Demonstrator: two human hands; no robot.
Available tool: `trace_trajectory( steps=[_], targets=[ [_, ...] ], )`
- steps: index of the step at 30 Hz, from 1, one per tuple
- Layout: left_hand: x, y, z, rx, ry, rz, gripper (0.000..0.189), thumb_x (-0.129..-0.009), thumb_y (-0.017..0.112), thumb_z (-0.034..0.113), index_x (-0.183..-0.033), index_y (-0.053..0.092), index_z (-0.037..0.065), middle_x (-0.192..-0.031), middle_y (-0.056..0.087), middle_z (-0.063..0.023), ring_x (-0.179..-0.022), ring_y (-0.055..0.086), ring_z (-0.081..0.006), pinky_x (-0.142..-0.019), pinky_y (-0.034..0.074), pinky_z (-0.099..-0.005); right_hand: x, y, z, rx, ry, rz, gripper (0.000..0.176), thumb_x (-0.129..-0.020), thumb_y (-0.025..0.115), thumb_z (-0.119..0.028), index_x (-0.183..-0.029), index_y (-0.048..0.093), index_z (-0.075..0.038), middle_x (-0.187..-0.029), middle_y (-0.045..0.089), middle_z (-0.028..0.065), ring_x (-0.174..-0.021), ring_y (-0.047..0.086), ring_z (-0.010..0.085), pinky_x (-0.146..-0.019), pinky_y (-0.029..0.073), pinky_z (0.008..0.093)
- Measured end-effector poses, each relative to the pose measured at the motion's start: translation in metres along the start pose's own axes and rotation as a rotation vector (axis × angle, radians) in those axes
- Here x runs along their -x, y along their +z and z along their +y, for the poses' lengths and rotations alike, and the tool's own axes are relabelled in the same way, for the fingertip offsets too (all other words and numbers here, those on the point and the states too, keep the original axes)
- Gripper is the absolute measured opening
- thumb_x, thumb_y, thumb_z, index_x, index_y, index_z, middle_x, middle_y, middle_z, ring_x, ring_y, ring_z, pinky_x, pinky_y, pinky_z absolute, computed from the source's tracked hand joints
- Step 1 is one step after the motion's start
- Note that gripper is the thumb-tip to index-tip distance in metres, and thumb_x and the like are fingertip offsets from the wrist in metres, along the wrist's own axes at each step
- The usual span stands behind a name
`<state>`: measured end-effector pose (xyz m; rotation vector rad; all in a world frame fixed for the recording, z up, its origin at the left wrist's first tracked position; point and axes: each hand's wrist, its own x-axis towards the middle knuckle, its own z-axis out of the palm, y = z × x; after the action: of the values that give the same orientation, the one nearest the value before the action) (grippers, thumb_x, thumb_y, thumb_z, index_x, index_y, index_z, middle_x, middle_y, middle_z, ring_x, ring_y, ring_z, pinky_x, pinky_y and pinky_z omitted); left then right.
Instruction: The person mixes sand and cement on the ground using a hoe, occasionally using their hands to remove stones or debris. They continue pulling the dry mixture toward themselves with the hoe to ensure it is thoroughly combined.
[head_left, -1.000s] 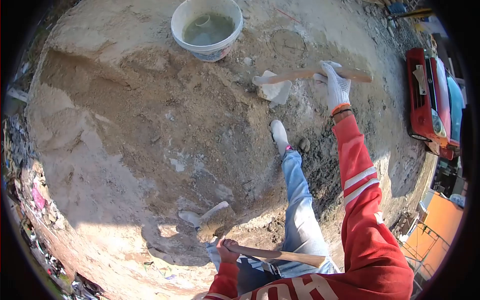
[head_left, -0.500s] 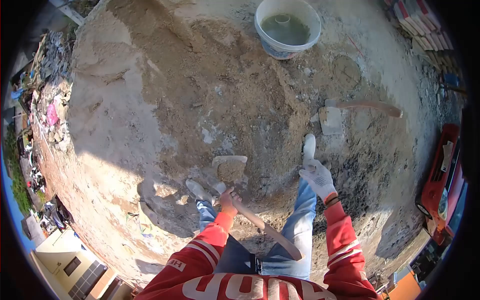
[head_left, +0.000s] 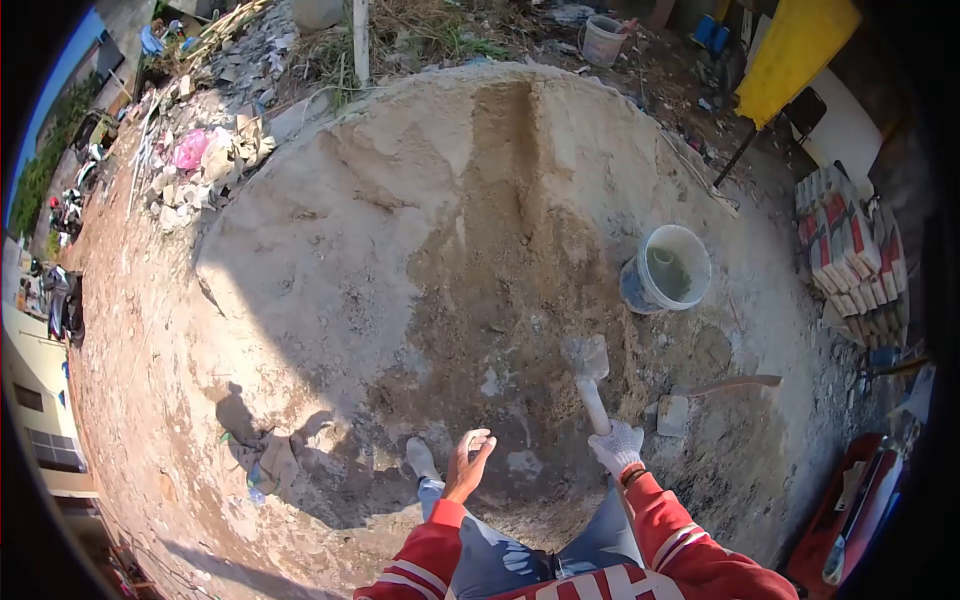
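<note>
My right hand (head_left: 617,447), in a white knitted glove, is closed round the handle of a hoe (head_left: 592,402). The hoe's pale metal head lies out in front, over the damp sand (head_left: 500,290). My left hand (head_left: 468,467) is bare and off the handle, its fingers stretched and apart above the ground near my left shoe (head_left: 421,459). To the right of the held hoe, a second hoe (head_left: 672,414) with a curved wooden handle rests on the ground. A white bucket (head_left: 641,277) with cloudy water stands beyond it.
A large sand pile (head_left: 370,170) rises ahead. Stacked bags (head_left: 845,235) stand at the right, below a yellow cloth (head_left: 795,50). Rubble with a pink bag (head_left: 190,149) lies at the left, and a red vehicle (head_left: 835,510) is at the lower right. Another bucket (head_left: 603,42) sits far back.
My left hand has let go of the hoe handle and opened. My right hand, empty before, now grips it, and the hoe's head points forward to the right. The view has tilted up.
</note>
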<state>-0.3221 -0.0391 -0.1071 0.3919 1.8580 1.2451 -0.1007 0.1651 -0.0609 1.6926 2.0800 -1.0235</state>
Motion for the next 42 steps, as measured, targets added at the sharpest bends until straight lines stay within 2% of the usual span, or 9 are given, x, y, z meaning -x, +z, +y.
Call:
trace_trajectory(
  steps=[2, 6, 10, 11, 16, 22, 32, 38, 42],
  targets=[
    [0.01, -0.09, -0.026, 0.018, 0.032, 0.202, 0.034, -0.088, 0.066, 0.031, -0.11, 0.062, 0.005, -0.102, 0.066, -0.0093, -0.094, 0.063, -0.0204, -0.083, 0.049, -0.0324, 0.042, -0.039, -0.025, -0.269, 0.083, 0.128, 0.03, -0.07, 0.066, -0.023, -0.086, 0.065, 0.002, -0.07, 0.066, 0.0166, -0.066, 0.066, 0.0289, -0.062, 0.051, 0.0388],
    [0.079, -0.3, -0.192, 0.325, -0.607, 0.402, 0.019, -0.088, 0.063, 0.023, -0.099, 0.063, 0.008, -0.085, 0.061, -0.0043, -0.068, 0.058, -0.0158, -0.054, 0.045, -0.0311, 0.156, -0.081, -0.064, -0.62, 0.208, 0.266, 0.019, -0.078, 0.066, -0.015, -0.081, 0.06, 0.002, -0.059, 0.057, 0.0017, -0.048, 0.052, 0.0096, -0.045, 0.043, 0.0281],
    [0.22, -0.466, -0.19, 0.141, -0.972, 0.604, 0.019, -0.087, 0.059, 0.022, -0.097, 0.061, 0.007, -0.088, 0.063, -0.0122, -0.066, 0.062, -0.0215, -0.048, 0.044, -0.0342, 0.21, -0.018, -0.055, 0.116, 0.367, 0.754, 0.016, -0.081, 0.061, -0.022, -0.088, 0.06, -0.008, -0.069, 0.065, 0.0154, -0.066, 0.066, 0.0334, -0.058, 0.05, 0.0437],
    [0.247, -0.494, -0.186, 0.09, -1.036, 0.591, 0.019, -0.087, 0.059, 0.022, -0.099, 0.061, 0.007, -0.089, 0.064, -0.0124, -0.067, 0.062, -0.0218, -0.049, 0.045, -0.0344, 0.223, -0.016, -0.063, 0.152, 0.5, 0.629, 0.016, -0.082, 0.06, -0.027, -0.087, 0.059, -0.012, -0.08, 0.066, 0.0199, -0.081, 0.064, 0.0403, -0.068, 0.05, 0.05],
    [0.231, -0.503, -0.15, -0.047, -1.001, 0.352, 0.024, -0.088, 0.058, 0.022, -0.106, 0.059, 0.006, -0.093, 0.064, -0.0135, -0.072, 0.063, -0.0229, -0.055, 0.049, -0.0356, 0.247, 0.041, -0.056, 0.018, 0.68, 0.389, 0.019, -0.081, 0.058, -0.022, -0.095, 0.065, -0.011, -0.09, 0.069, 0.0162, -0.088, 0.067, 0.0358, -0.076, 0.053, 0.0438],
    [0.056, -0.517, -0.065, -0.13, -0.677, 0.211, 0.03, -0.089, 0.058, 0.022, -0.114, 0.057, 0.005, -0.098, 0.065, -0.0147, -0.077, 0.065, -0.0244, -0.061, 0.053, -0.037, 0.236, 0.172, -0.074, -0.304, 0.896, 0.155, 0.028, -0.077, 0.064, -0.025, -0.096, 0.07, -0.005, -0.098, 0.069, 0.0195, -0.092, 0.067, 0.0348, -0.081, 0.053, 0.0427],
    [-0.194, -0.227, 0.224, -0.136, -0.453, -0.389, 0.035, -0.092, 0.058, 0.025, -0.123, 0.053, 0.011, -0.108, 0.06, -0.0104, -0.097, 0.06, -0.0271, -0.085, 0.05, -0.0451, 0.169, 0.203, -0.095, -0.445, 1.052, 0.035, 0.026, -0.077, 0.066, -0.025, -0.094, 0.073, -0.007, -0.095, 0.07, 0.0191, -0.09, 0.068, 0.034, -0.077, 0.054, 0.0419],
    [-0.186, -0.013, 0.259, -0.194, -0.811, -0.904, 0.059, -0.091, 0.062, 0.032, -0.138, 0.036, 0.007, -0.13, 0.049, -0.0241, -0.119, 0.052, -0.0349, -0.092, 0.048, -0.0521, 0.077, -0.012, -0.186, -0.374, 0.518, 0.133, 0.024, -0.075, 0.063, -0.019, -0.093, 0.066, -0.004, -0.084, 0.069, 0.0196, -0.08, 0.067, 0.0375, -0.07, 0.054, 0.0449],
    [-0.175, 0.053, 0.272, 0.183, -0.955, -0.753, 0.048, -0.085, 0.069, 0.034, -0.121, 0.048, 0.01, -0.115, 0.054, -0.0158, -0.1, 0.06, -0.0316, -0.09, 0.049, -0.0497, 0.079, -0.096, -0.245, -0.384, 0.148, 0.248, 0.041, -0.076, 0.062, -0.016, -0.114, 0.049, -0.009, -0.087, 0.065, 0.0194, -0.079, 0.064, 0.0395, -0.069, 0.05, 0.0478]
  ],
)
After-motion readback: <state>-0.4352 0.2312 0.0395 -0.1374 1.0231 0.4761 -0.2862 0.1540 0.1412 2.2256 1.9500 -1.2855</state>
